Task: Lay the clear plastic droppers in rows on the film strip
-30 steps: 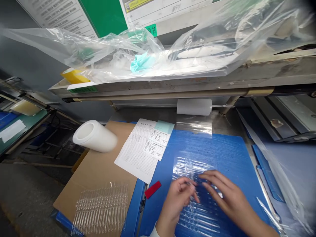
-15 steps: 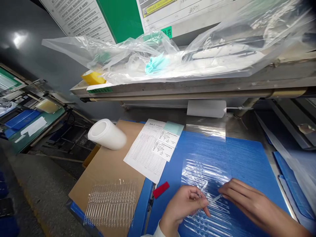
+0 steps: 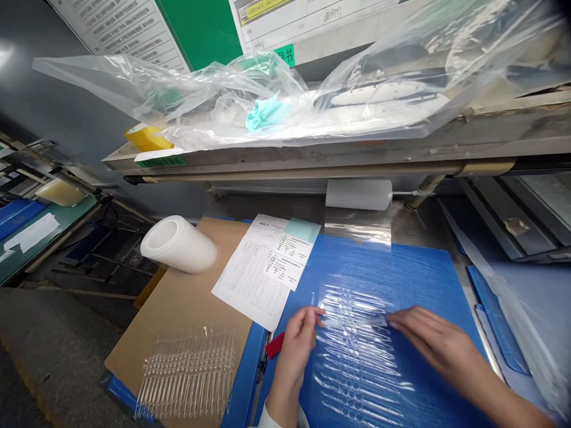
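Several slender clear pieces with bulbs lie in a row on the blue sheet, with clear film around them. At the row's left edge is my left hand, its thumb and fingers curled in; what is between them is too small to make out. Across the row my right hand has its fingers pressed together, tips by the film's right edge. Any clear thing in that pinch is hard to see. Beside my left wrist lies a small red block, partly hidden.
A row of similar clear pieces lies on brown cardboard at left. Near it are a white foam roll and printed papers. A film roll hangs under a shelf covered with plastic bags.
My hands have moved apart and farther up the row, from close together over the pieces to its two sides. The clear piece between them earlier cannot be made out now. The view has shifted right.
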Demonstrator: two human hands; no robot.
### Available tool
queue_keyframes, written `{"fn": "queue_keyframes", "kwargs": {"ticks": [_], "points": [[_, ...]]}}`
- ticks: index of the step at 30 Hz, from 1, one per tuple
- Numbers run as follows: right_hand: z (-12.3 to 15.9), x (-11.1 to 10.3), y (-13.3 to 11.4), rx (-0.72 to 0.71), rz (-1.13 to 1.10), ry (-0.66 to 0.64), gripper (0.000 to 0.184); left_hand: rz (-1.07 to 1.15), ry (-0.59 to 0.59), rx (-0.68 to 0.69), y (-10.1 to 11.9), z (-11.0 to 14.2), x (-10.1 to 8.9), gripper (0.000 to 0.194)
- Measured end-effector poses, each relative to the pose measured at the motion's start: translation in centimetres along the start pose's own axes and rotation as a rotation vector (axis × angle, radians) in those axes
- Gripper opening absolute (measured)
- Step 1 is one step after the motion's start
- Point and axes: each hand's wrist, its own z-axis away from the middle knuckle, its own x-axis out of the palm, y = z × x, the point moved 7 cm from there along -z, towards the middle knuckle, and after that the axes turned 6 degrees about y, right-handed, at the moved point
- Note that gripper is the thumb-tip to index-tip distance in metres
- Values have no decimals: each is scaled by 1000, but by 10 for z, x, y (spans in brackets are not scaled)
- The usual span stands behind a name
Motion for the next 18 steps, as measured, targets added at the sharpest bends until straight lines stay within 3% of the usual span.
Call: {"fn": "queue_keyframes", "kwargs": {"ticks": [2, 4, 12, 18], "points": [[0, -1, 15, 48, 139, 111, 21, 20, 47, 17, 0, -3, -5, 48], [1, 4, 27, 91, 220, 144, 23, 25, 47, 19, 0, -4, -5, 45], [3, 25, 44, 132, 261, 127, 26, 1, 82, 49, 0, -2, -7, 33], [0, 29, 47, 143, 257, 105, 27, 19, 60, 22, -3, -5, -3, 37]]}}
